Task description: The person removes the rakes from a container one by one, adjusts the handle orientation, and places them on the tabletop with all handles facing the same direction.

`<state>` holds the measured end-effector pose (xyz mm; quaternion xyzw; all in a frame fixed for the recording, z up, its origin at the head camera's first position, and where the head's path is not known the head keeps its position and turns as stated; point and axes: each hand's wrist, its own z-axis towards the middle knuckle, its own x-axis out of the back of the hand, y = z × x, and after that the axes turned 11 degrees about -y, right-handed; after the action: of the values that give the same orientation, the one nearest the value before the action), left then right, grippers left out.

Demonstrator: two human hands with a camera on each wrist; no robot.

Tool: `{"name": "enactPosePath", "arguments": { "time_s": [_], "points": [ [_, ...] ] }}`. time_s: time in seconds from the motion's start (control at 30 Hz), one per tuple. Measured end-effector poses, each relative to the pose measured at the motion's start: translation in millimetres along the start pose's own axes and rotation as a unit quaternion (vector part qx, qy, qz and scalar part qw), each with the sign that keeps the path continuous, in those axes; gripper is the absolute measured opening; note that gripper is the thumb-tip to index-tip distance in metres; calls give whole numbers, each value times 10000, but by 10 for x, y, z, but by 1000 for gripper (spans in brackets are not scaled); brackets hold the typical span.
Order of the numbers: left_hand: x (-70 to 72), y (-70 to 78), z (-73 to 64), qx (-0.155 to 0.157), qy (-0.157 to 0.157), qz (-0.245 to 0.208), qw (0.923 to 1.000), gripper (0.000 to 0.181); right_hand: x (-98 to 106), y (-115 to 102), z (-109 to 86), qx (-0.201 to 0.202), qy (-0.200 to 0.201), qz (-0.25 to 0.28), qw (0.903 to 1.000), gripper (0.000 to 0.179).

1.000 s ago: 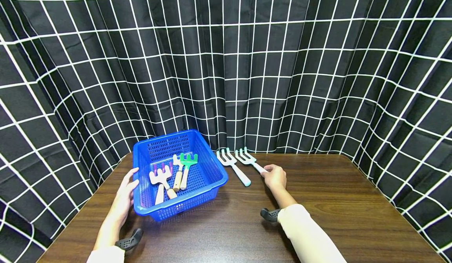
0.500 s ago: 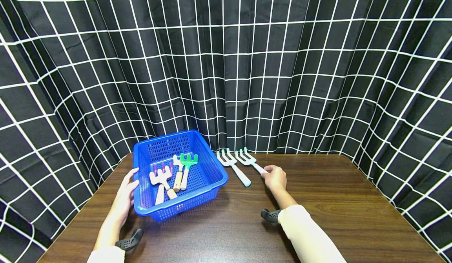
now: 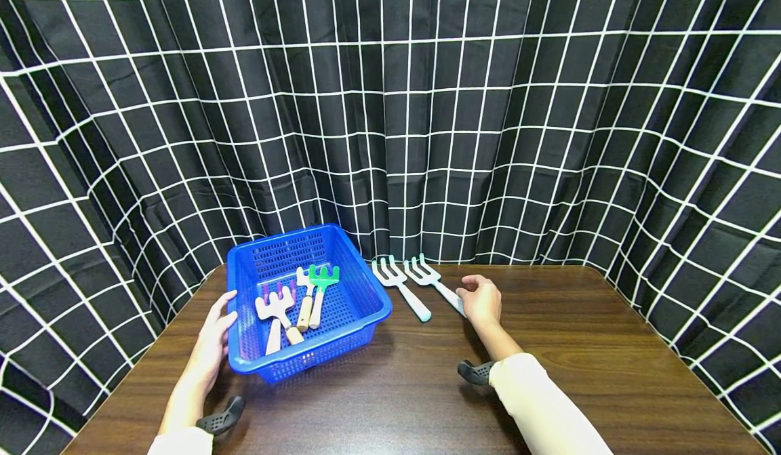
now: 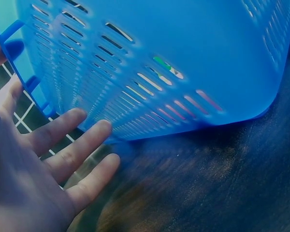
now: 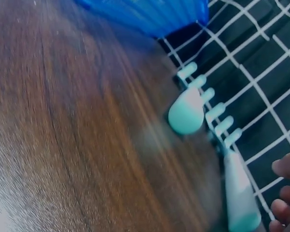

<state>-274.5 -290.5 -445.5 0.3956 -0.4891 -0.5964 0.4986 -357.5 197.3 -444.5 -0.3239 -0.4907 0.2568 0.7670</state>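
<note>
My left hand (image 3: 213,333) rests against the left side of a blue plastic basket (image 3: 329,348); in the left wrist view its fingers (image 4: 77,150) are straight and spread along the wall. Inside the basket lie small hand forks: a white one (image 3: 278,306), a green one (image 3: 325,277), and others partly hidden. Two white hand forks with mint tips lie right of the basket, a left one (image 3: 416,303) and a right one (image 3: 448,297). My right hand (image 3: 485,306) is beside the right fork's handle (image 5: 239,193), its fingers apart from it in the right wrist view.
The brown wooden table (image 3: 378,407) runs under everything. A black curtain with a white grid (image 3: 464,136) hangs along its back edge and both sides. Each wrist bears a dark strap, the left strap (image 3: 222,418) and the right strap (image 3: 474,372).
My right hand has let go of the right fork's handle and moved slightly right, baring more of the handle. The left hand still touches the basket. The view has shifted slightly.
</note>
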Motion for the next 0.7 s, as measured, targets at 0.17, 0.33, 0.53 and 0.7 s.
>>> {"name": "enactPosePath", "arguments": {
  "time_s": [0.17, 0.33, 0.53, 0.7],
  "points": [
    [-10, 18, -15, -11, 9, 26, 10000, 44, 26, -115, -21, 352, 115, 374, 9986, 23],
    [-10, 16, -25, -29, 22, 45, 10000, 43, 19, -219, -54, 454, 108, 574, 9973, 22],
    [-1, -4, -16, -30, -13, 48, 10000, 43, -22, -345, -98, 445, 35, 770, 9960, 21],
    [3, -11, -10, -87, -30, 16, 10000, 42, -67, -474, -136, 541, -126, 989, 9935, 22]
  ]
}}
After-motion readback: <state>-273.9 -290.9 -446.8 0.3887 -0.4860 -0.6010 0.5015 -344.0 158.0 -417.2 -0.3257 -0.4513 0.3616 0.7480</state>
